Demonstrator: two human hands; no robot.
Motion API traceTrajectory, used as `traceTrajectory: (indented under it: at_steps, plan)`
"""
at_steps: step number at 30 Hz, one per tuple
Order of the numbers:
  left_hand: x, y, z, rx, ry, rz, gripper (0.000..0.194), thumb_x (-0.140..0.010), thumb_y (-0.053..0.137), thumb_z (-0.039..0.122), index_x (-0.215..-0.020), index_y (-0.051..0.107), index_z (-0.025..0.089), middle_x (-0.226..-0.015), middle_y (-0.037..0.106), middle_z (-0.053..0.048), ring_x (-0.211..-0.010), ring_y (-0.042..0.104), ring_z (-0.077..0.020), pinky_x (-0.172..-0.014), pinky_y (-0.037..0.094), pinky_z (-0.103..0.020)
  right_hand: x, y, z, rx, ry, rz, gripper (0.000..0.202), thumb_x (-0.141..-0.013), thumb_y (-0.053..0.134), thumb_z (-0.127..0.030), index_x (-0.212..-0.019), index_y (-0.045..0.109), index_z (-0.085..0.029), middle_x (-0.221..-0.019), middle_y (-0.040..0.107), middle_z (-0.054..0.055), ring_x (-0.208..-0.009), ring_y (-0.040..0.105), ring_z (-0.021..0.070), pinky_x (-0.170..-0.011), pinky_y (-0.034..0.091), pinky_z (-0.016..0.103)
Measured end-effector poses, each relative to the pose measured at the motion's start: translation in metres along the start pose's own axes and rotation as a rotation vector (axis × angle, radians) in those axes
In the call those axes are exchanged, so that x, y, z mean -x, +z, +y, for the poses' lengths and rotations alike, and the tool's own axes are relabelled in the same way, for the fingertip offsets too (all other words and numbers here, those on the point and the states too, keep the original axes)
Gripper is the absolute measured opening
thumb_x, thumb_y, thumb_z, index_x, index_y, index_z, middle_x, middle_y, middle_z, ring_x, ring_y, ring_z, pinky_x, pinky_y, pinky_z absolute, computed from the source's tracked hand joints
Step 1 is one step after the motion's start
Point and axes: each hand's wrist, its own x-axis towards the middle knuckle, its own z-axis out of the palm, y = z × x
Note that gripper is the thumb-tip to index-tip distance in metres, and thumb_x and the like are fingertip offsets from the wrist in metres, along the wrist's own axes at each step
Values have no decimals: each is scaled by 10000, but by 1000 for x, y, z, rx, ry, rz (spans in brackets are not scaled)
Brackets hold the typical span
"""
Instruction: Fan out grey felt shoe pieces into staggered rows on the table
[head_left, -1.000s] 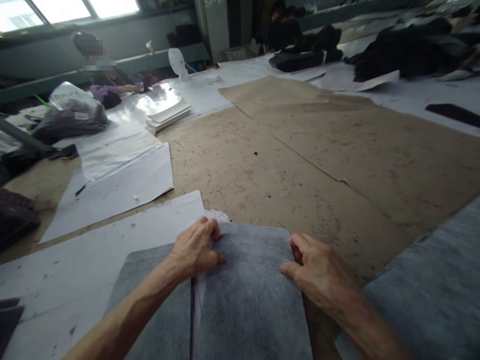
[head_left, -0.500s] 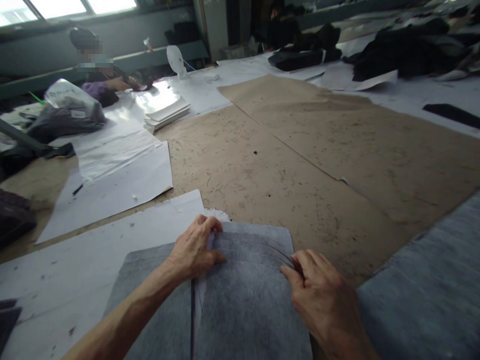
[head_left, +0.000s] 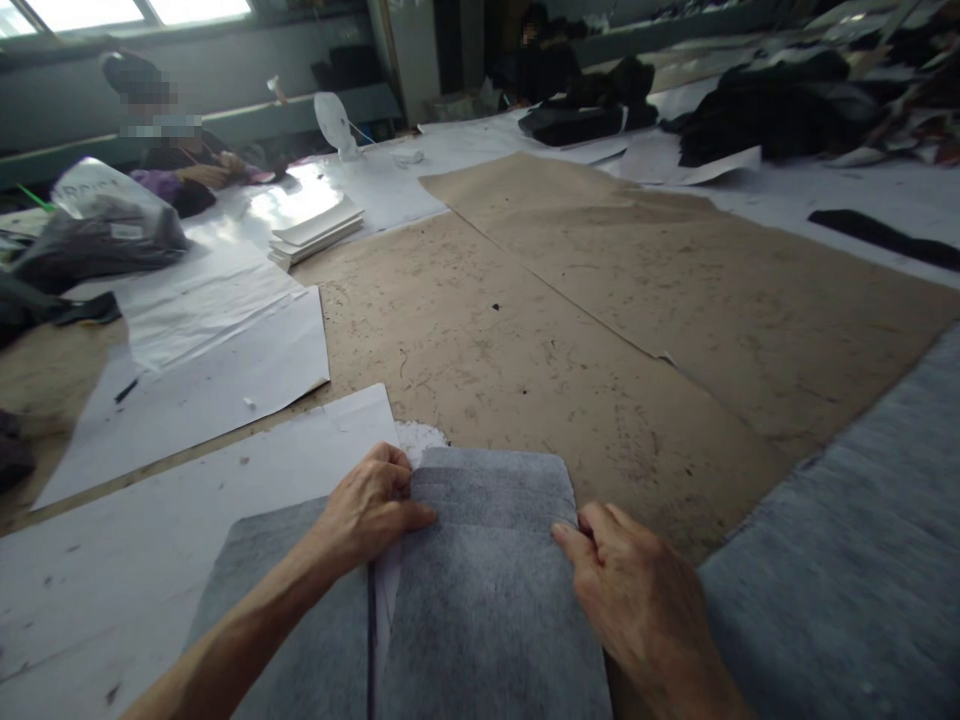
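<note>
In the head view a grey felt-like fabric panel [head_left: 495, 600] with rounded corners lies at the front middle. Its upper part shows lines across it, as of layered edges. My left hand [head_left: 375, 505] pinches the panel's left edge near the top, thumb above and fingers curled under. On the opposite edge my right hand [head_left: 630, 580] grips the panel the same way, thumb on its face. Another grey fabric panel [head_left: 300, 610] lies flat to the left, partly under my left forearm. A narrow strip of white shows between the two panels.
Brown paper [head_left: 465, 330] with scattered lint covers the middle of the table. White sheets [head_left: 225, 430] lie to the left, a larger grey fabric [head_left: 847, 560] to the right. Farther back are a paper stack [head_left: 319, 230], a plastic bag [head_left: 112, 220], dark cloth [head_left: 772, 105] and a seated person [head_left: 172, 150].
The layers that stood slightly lifted and fanned near my right hand now lie flatter and closer together. Both hands keep hold of the panel's edges. The whole view has shifted slightly.
</note>
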Motion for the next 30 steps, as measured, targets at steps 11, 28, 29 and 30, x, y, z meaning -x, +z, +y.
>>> traceTrajectory:
  at_steps: [11,28,29,30]
  plan:
    - [-4,1,7,-59,-41,29,281,-592,593,301,-424,411,166,-796,480,21,-675,487,-116,-579,336,-259,-7,-7,-1,-10,23,-149,218,-770,507,-263,-571,452,-194,-632,545,-5,-567,499,128,-520,278,246]
    - [5,7,13,-184,-54,107,189,-640,560,312,-528,471,188,-864,519,-25,-802,525,-185,-682,386,-295,-3,-10,-10,31,81,-86,144,-775,509,-240,-640,536,-195,-718,636,49,-669,607,198,-538,330,275]
    - [7,9,15,-222,-55,153,148,-653,559,321,-600,507,193,-896,524,-38,-850,525,-210,-707,391,-309,0,-9,-12,34,101,-51,113,-776,516,-243,-679,543,-191,-746,637,59,-700,613,211,-550,346,280]
    - [11,12,17,-271,-54,209,137,-668,558,327,-693,534,194,-934,530,-53,-896,523,-234,-729,394,-322,3,-9,-14,36,125,-18,84,-778,523,-244,-724,546,-185,-772,636,70,-730,616,223,-561,362,284]
